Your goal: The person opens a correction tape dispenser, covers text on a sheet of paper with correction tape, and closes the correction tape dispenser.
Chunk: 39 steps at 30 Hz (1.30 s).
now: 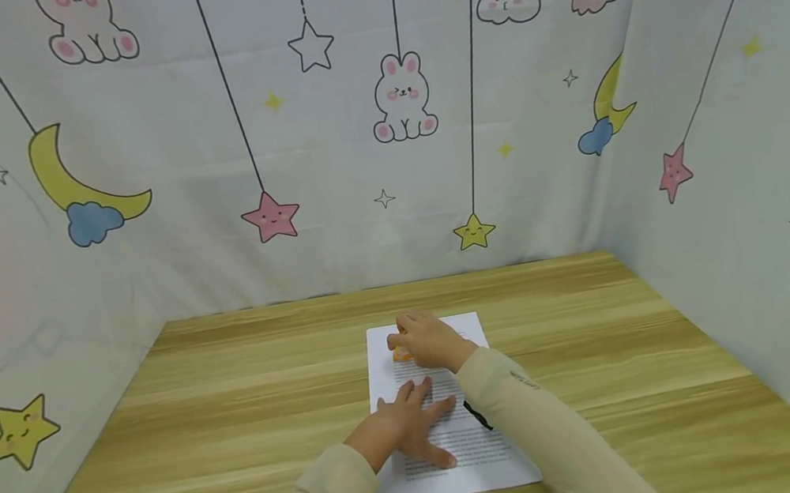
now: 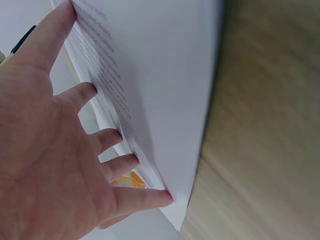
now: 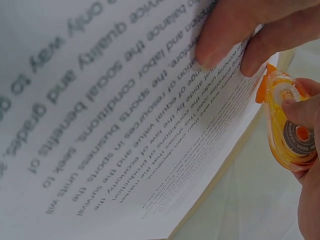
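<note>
A printed sheet of paper (image 1: pixel 472 453) lies on the wooden table, covered with lines of text. My left hand (image 1: pixel 408 428) rests on its lower middle with fingers spread, and in the left wrist view the fingertips (image 2: pixel 162 197) press on the page. Near the top of the sheet, my right hand (image 1: pixel 433 340) grips an orange correction tape dispenser (image 3: pixel 290 120) between thumb and fingers. The dispenser's orange tip meets the paper by the upper lines of text. Two fingers (image 3: pixel 220 45) of this hand touch or hover close to the page; I cannot tell which.
The wooden table (image 1: pixel 253 403) extends on both sides of the sheet. Behind it and at the sides hangs a white cloth (image 1: pixel 343 156) printed with rabbits, stars and moons. Dark straps (image 1: pixel 478 415) show by the wrists.
</note>
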Motion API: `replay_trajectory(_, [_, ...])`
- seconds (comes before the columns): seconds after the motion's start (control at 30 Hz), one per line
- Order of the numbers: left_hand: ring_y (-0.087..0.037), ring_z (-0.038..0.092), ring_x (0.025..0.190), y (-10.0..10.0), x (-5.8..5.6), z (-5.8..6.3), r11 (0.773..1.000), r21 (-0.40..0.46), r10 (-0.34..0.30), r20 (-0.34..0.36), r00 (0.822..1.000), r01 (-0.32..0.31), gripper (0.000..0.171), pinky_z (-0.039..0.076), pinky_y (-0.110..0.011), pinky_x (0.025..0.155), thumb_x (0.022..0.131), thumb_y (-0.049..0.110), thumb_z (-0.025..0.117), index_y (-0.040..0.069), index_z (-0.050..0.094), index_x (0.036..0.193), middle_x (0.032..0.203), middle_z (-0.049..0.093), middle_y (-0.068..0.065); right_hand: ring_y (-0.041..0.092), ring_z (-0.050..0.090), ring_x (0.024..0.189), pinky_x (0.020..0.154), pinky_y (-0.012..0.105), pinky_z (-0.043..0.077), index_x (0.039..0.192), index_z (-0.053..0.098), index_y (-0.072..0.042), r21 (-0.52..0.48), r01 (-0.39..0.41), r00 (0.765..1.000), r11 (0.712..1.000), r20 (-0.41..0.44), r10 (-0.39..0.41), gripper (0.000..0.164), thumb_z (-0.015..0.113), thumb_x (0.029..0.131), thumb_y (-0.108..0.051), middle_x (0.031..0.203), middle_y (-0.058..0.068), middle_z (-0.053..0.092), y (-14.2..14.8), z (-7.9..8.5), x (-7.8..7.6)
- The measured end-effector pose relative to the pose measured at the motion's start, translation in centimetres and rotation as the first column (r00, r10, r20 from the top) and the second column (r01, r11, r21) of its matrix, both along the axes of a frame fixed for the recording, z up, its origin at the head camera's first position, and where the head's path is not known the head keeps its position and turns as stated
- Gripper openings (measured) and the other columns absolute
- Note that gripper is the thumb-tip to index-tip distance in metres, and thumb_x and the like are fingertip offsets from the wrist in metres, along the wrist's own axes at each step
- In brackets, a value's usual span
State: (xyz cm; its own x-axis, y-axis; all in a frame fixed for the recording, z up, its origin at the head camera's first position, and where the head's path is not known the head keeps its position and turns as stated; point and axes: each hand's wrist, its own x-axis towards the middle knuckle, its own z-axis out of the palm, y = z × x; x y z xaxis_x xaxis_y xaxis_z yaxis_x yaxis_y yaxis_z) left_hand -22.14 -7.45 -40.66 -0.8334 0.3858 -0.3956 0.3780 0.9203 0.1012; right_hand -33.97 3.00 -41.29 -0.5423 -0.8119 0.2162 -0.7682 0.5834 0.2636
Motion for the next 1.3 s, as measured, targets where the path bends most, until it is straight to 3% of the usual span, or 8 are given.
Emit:
replay_trajectory(0.3, [-0.032, 0.016, 0.141, -0.24, -0.02, 0.27, 1.000, -0.007, 0.003, -0.009, 1.000, -0.003, 0.085, 0.027, -0.066, 0.100, 0.070, 0.069, 0.061, 0.042, 0.026, 0.142, 0.154, 0.014, -0.003, 0.016, 0.050, 0.093, 0.091, 0.033, 0.044, 0.102, 0.060, -0.026, 0.028, -0.041, 0.996, 0.999, -0.076, 0.043, 0.022, 0.061, 0.086, -0.011, 0.097, 0.001, 0.052, -0.43, 0.03, -0.14])
replay_trajectory(1.3, [-0.030, 0.016, 0.140, 0.09, 0.29, 0.43, 1.000, -0.014, 0.007, -0.004, 1.000, -0.007, 0.084, 0.029, -0.065, 0.099, 0.069, 0.069, 0.062, 0.043, 0.027, 0.141, 0.155, 0.013, -0.001, 0.016, 0.051, 0.090, 0.086, 0.032, 0.046, 0.101, 0.060, -0.026, 0.073, -0.034, 0.996, 0.997, -0.079, 0.040, 0.023, 0.063, 0.084, -0.011, 0.095, 0.000, 0.052, -0.14, 0.48, 0.28])
